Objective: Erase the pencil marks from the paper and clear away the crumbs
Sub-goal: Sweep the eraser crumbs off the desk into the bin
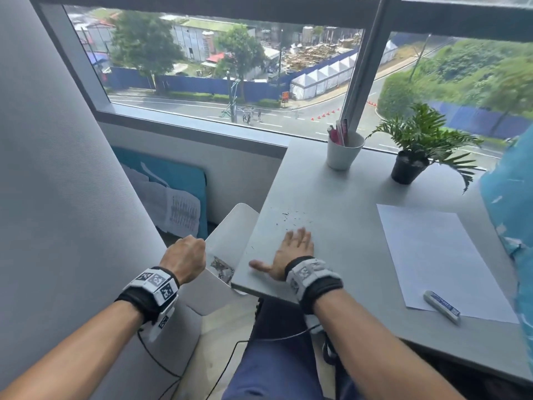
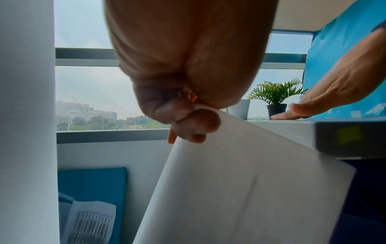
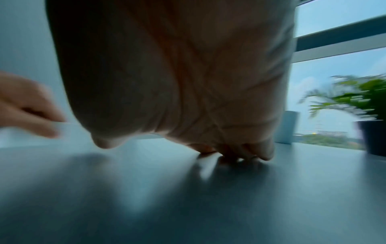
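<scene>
Small dark eraser crumbs (image 1: 288,217) lie scattered on the grey table (image 1: 331,183) near its left edge. My right hand (image 1: 284,251) lies flat on the table just before them, fingers straight and palm down; the right wrist view shows its fingertips (image 3: 265,155) touching the surface. My left hand (image 1: 186,259) pinches a white sheet (image 1: 230,232) held at the table's left edge, below its level; the pinch (image 2: 188,118) is plain in the left wrist view. A heap of crumbs (image 1: 222,269) sits on that sheet. A second white paper (image 1: 432,255) lies to the right with the eraser (image 1: 441,306) on its near corner.
A white cup (image 1: 343,153) of pens and a potted plant (image 1: 412,157) stand at the back by the window. A grey partition (image 1: 57,168) rises close on the left. Blue fabric (image 1: 510,197) hangs at the right edge. My legs are under the table.
</scene>
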`<act>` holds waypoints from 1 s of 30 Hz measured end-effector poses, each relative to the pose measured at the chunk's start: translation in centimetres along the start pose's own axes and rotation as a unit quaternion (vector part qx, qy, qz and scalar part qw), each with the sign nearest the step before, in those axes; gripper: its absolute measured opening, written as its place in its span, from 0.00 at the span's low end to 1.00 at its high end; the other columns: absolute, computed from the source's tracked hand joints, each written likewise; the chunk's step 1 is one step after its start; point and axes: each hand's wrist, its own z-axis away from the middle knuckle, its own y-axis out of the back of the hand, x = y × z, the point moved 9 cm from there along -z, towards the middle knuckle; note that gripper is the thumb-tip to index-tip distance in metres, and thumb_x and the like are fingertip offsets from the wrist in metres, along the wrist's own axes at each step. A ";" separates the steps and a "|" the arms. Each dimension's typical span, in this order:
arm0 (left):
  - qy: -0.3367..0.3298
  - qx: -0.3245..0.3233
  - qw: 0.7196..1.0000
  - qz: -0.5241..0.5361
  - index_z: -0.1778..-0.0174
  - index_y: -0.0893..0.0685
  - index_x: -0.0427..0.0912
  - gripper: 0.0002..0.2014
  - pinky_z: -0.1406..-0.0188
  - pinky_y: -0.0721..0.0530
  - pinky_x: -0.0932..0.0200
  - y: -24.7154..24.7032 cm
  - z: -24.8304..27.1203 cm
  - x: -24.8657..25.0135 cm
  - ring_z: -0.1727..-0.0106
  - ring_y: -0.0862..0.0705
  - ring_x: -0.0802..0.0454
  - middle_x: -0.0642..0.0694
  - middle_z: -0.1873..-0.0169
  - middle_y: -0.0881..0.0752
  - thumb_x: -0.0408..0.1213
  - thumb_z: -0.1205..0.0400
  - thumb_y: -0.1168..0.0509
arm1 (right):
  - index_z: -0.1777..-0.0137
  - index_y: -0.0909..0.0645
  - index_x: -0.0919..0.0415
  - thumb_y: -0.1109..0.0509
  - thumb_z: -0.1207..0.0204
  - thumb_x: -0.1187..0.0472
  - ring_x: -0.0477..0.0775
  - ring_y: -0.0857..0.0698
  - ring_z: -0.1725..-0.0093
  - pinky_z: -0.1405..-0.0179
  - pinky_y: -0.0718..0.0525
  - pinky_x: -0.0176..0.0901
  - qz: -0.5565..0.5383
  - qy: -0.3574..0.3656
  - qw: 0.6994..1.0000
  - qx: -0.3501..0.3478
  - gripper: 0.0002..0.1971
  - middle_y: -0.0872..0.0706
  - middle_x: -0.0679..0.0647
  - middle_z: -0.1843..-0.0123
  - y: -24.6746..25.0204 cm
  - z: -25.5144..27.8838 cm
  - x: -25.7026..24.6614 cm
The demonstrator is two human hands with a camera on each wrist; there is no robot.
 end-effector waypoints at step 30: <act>-0.032 -0.021 0.999 -0.016 0.64 0.22 0.37 0.11 0.56 0.16 0.46 1.5 -6.3 0.7 0.55 0.13 0.33 0.34 0.58 0.15 0.29 0.19 0.46 | 0.16 0.65 0.71 0.47 0.26 0.24 0.64 0.62 0.14 0.15 0.59 0.62 0.001 0.121 0.990 0.067 0.58 0.65 0.66 0.14 5.3 -4.5 -4.7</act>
